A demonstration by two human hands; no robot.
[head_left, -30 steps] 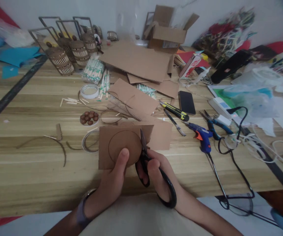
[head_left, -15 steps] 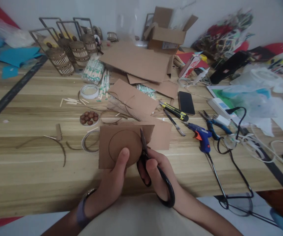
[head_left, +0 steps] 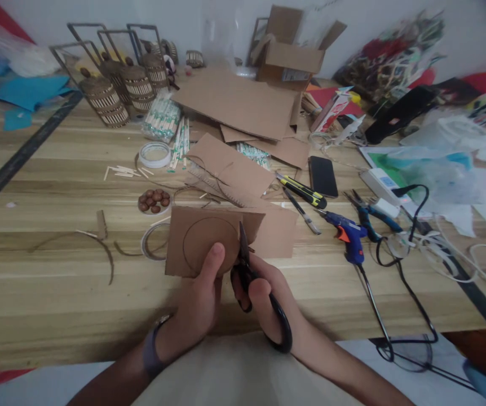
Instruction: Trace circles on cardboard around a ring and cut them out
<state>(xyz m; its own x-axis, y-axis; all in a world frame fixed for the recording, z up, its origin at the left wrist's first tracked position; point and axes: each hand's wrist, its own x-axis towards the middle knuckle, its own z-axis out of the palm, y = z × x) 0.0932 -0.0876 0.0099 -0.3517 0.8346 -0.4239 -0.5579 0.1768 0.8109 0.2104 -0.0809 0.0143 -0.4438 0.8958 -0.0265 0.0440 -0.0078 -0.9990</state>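
Observation:
My left hand (head_left: 204,287) grips a piece of cardboard (head_left: 177,239), thumb on top and fingers hidden beneath. A circle is drawn on the cardboard; its right side lies along a cut edge. In my right hand (head_left: 270,296) is a pair of black-handled scissors (head_left: 244,254), thumb through one loop. The blades point away from me and sit across the cardboard at the circle's right edge, with a flap of cardboard to their right. Behind the held piece lies another flat cardboard sheet (head_left: 279,231).
A blue glue gun (head_left: 347,234), pliers (head_left: 374,217), a yellow-black utility knife (head_left: 302,192) and a phone (head_left: 322,176) lie to the right. Tape rolls (head_left: 155,155), a dish of brown balls (head_left: 154,200) and small lanterns (head_left: 105,101) stand left. Cardboard sheets (head_left: 234,104) are stacked behind.
The cardboard has tilted slightly and moved a little left and away from me. The scissors have shifted left with it, and their handle loops look slightly closer together.

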